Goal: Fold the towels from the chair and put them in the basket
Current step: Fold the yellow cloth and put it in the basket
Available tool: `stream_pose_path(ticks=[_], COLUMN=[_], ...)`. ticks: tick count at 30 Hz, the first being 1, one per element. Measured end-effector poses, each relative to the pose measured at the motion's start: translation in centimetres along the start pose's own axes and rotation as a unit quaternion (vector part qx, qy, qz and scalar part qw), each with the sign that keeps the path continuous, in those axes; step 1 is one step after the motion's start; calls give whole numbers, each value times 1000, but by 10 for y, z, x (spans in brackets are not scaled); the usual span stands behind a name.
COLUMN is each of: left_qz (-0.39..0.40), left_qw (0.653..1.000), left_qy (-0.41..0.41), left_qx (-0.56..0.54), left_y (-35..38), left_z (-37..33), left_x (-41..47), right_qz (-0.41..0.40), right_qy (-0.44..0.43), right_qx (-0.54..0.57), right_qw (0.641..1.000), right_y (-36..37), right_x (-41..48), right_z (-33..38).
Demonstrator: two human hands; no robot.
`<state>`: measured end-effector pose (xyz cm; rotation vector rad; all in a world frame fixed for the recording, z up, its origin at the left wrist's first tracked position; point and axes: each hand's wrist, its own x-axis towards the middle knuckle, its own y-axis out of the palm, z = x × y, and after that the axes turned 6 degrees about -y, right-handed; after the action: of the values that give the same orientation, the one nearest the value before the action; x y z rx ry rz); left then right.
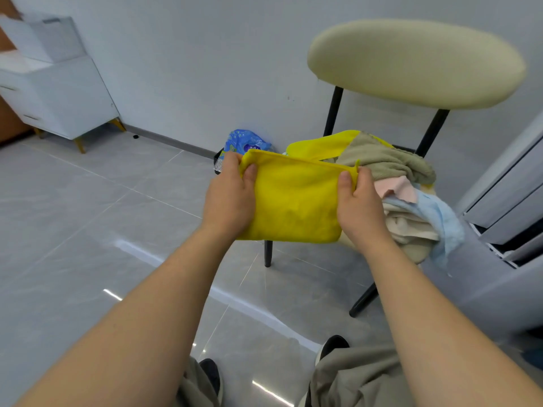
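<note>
Yellow towel [296, 201]: held in the air in front of the chair [417, 63], above the floor [88, 201]. It hangs as a doubled rectangle, top edge stretched level between the two hands.
Left grip [232, 198]: clamped on the towel's upper left corner, thumb on the near face, fingers behind.
Right grip [358, 201]: clamped on the upper right corner in the same way, beside a small hanging loop.
Feel: likely light, soft and limp. It will sag wherever it is not held and has no stiffness of its own. The cloth looks napped, so it should not slip. Nothing about it is fragile.
Where to hold: the corners and the top edge, as now. For the next fold, bring corner to corner and let the weight hang straight.
Pile [405, 218]: crumpled towels on the chair seat, namely olive [388, 163], pink [396, 186], pale blue [440, 215], cream and another yellow [320, 145]. They overlap, so pulling one may drag its neighbours.
Basket: I cannot tell. A dark object shows behind the left grip, below a blue packet [246, 142].
</note>
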<state>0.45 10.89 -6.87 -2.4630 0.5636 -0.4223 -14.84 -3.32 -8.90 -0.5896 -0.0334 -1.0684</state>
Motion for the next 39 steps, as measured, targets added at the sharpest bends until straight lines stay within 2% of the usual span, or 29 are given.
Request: stream_pose_path(ticks=[4, 7, 9, 10, 12, 14, 16, 18, 20, 22, 25, 27, 32, 39], left_qz=[6, 50, 122, 165, 196, 166, 111, 80, 61, 50, 41, 35, 26, 81], left_qw=[1000, 997, 981, 960, 932, 953, 980, 989, 994, 997, 997, 998, 999, 990], left_qy=[-8, -51, -127, -181, -241, -210, -151, -115, -89, -66, -41, -31, -18, -93], left_qx=[-12, -35, -87, -134, -185, -140, -72, -41, -23, 7, 45, 53, 33, -62], left_y=[0, 1, 1, 0, 0, 3, 6, 6, 6, 5, 6, 7, 3, 0], left_z=[-2, -3, -1, -2, 0, 3, 4, 2, 3, 1, 0, -1, -2, 3], left_x=[-2, 0, 1, 0, -2, -1, 0, -1, 0, -1, -3, -3, 0, 5], right_qz=[-26, -40, -45, -48, -48, -33, 11, 58, 65, 46, 12, -4, -33, -4], right_qy=[-13, -4, -4, -7, 2, 44, 112, 194, 232, 205, 88, 48, 21, 47], right_qx=[-39, -51, -55, -54, -40, -13, 88, 221, 280, 248, 61, -1, -54, -9], right_qw=[999, 998, 997, 997, 998, 998, 990, 954, 929, 946, 994, 999, 998, 999], right_y=[0, 0, 0, -1, -1, -1, 0, 1, 2, 4, 4, 5, 6, 3], right_x=[-4, -4, -3, -2, 0, 4, 6, 6, 8, 8, 4, -1, -3, 3], right_z=[5, 2, 0, -2, -4, -8, -11, -10, -11, -13, -9, -4, 3, 0])
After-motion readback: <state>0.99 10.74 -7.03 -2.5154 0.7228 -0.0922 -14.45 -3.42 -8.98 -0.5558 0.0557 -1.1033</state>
